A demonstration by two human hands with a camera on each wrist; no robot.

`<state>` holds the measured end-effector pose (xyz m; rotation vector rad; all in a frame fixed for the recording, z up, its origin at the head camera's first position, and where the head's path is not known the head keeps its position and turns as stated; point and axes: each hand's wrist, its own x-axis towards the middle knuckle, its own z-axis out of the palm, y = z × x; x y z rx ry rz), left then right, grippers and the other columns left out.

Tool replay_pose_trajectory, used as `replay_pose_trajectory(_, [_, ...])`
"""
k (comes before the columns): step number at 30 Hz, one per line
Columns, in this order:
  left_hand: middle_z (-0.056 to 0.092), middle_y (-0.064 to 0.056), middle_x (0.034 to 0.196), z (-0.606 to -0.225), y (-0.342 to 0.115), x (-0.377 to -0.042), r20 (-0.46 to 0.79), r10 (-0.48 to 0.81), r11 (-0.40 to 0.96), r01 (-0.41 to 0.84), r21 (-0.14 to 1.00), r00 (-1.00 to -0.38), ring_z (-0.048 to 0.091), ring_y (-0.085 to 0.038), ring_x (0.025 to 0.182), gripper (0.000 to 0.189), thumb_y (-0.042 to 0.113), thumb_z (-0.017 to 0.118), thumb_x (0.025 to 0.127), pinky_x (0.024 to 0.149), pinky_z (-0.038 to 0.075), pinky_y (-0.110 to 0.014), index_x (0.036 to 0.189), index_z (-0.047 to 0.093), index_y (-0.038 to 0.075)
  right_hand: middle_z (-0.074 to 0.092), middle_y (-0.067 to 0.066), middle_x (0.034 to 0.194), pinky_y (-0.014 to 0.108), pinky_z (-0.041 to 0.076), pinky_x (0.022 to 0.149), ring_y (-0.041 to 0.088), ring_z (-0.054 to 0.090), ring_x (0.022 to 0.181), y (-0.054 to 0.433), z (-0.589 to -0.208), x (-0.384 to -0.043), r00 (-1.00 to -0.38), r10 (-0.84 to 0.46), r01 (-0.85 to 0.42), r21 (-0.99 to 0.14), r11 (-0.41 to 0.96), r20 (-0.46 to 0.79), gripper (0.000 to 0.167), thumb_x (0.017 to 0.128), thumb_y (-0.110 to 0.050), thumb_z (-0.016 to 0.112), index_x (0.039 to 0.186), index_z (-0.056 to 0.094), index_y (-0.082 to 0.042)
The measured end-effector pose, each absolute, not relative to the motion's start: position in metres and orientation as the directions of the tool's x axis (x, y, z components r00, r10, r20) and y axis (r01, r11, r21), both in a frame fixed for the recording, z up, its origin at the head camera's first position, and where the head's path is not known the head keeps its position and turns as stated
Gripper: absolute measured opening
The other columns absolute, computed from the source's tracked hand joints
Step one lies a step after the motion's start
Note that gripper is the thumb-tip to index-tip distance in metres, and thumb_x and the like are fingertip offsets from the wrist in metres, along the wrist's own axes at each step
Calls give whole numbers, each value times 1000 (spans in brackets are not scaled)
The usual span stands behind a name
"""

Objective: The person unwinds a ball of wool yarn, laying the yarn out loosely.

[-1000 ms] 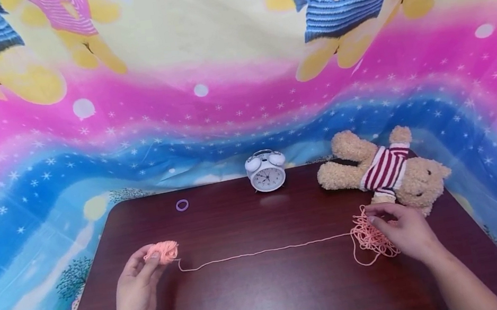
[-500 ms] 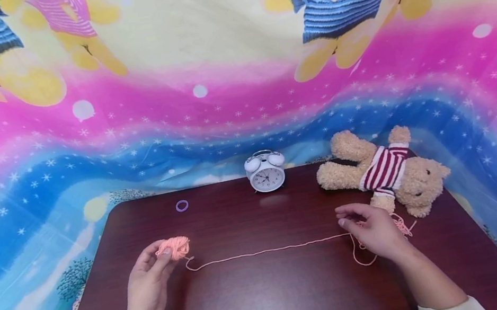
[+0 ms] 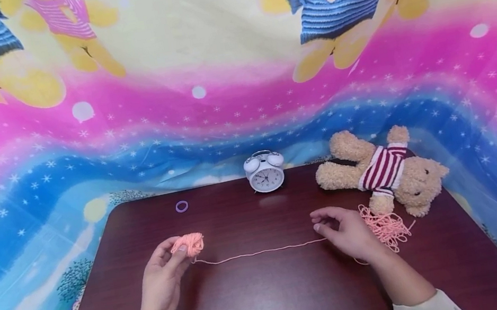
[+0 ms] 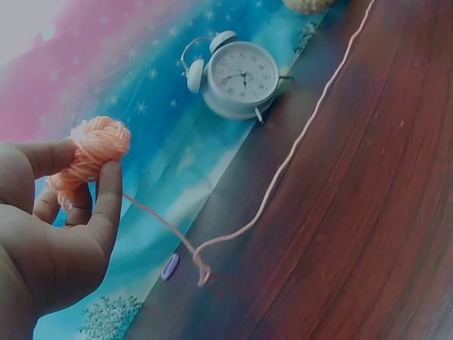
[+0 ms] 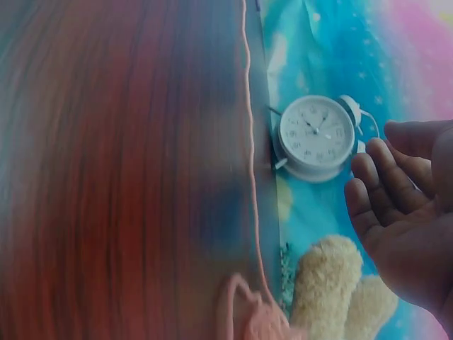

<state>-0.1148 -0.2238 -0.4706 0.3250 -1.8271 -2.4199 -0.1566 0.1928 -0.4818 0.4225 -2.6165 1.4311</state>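
The governing relation is left to right: a strand [image 3: 263, 252] of peach yarn links the yarn ball [image 3: 188, 245] on the left with the loose yarn heap [image 3: 389, 230] on the right, and the right hand [image 3: 349, 233] sits between them.

Left hand [image 3: 163, 280]: pinches the ball between thumb and fingers, above the table [image 3: 261, 303]. The long axis of the ball lies roughly left to right in the head view, with its free end toward the right hand. The strand leaves the ball, drops to a small loop visible in the left wrist view, and runs along the tabletop as a slightly wavy line.

Right hand: relaxed, fingers slightly bent, thumb and forefinger apart. The right wrist view shows nothing in the grasp; there the strand lies apart from the fingertips. In the head view the strand passes out of sight behind the hand, then reappears as a short curve beneath the wrist.

Proximity: the right hand is the nearer of the two to the heap, which lies just beside its wrist, on the outer side. The heap lies by a paw of the toy bear [image 3: 385, 169]; contact cannot be confirmed. The alarm clock [image 3: 267, 178] stands beyond the strand, toward the far edge.
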Motion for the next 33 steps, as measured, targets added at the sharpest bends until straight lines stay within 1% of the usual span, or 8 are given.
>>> replay_pose_trajectory(7, [65,-4,109,-472,-203,-118,-108,-161,-281,-60,958,-981,69,-14,97,29,1,67,99,94,60,-35,125,55,0,76,2,101,29,61,80,12,70,88,166,-483,-159,-940,-256,-325,-816,478,224,25,91,-4,78,116,74,-3])
replay_pose_trajectory(12, [64,-7,110,-473,-186,-120,-122,-122,-303,-80,950,-985,69,-16,97,30,-2,65,98,94,60,-37,126,54,-2,76,7,102,28,61,80,12,70,88,147,-483,-157,-926,-304,-347,-827,442,225,24,91,-5,78,115,74,-5])
replay_pose_trajectory(16, [63,-10,113,-472,-172,-119,-131,-72,-306,-103,946,-989,68,-17,98,30,-3,63,98,94,60,-37,127,53,-3,76,7,102,27,61,82,10,69,89,133,-484,-156,-917,-338,-350,-834,427,212,24,91,-7,78,115,74,-7])
replay_pose_trajectory(19, [63,-12,115,-470,-164,-117,-132,-28,-302,-117,946,-991,69,-20,98,31,-2,63,99,92,60,-38,128,52,-3,76,7,105,27,60,83,10,69,90,123,-485,-155,-911,-360,-347,-843,410,200,26,92,-8,78,117,73,-6])
replay_pose_trajectory(23, [63,-14,115,-468,-156,-117,-125,14,-311,-123,942,-992,69,-22,99,32,-1,64,98,91,61,-39,128,53,-4,75,8,109,29,61,83,12,69,91,108,-484,-153,-897,-391,-365,-846,390,207,29,91,-9,79,119,73,-4])
replay_pose_trajectory(28, [65,-12,114,-465,-149,-115,-121,57,-329,-133,935,-991,70,-21,97,31,1,65,98,92,60,-40,127,53,-2,74,4,109,30,61,84,14,70,93,90,-482,-151,-879,-425,-394,-829,397,214,30,91,-12,80,120,73,-8])
replay_pose_trajectory(30, [66,-12,115,-463,-146,-114,-118,77,-337,-137,932,-990,70,-21,97,31,2,66,98,92,60,-41,127,53,-1,74,2,112,32,61,86,16,71,96,83,-482,-151,-874,-433,-409,-813,415,218,32,90,-14,81,121,73,-10])
replay_pose_trajectory(33, [67,-12,115,-460,-143,-112,-101,106,-339,-132,932,-989,71,-21,99,32,3,65,99,93,60,-41,127,53,-2,73,3,113,38,61,87,20,71,98,74,-483,-151,-863,-446,-436,-796,420,237,33,88,-14,81,120,73,-9])
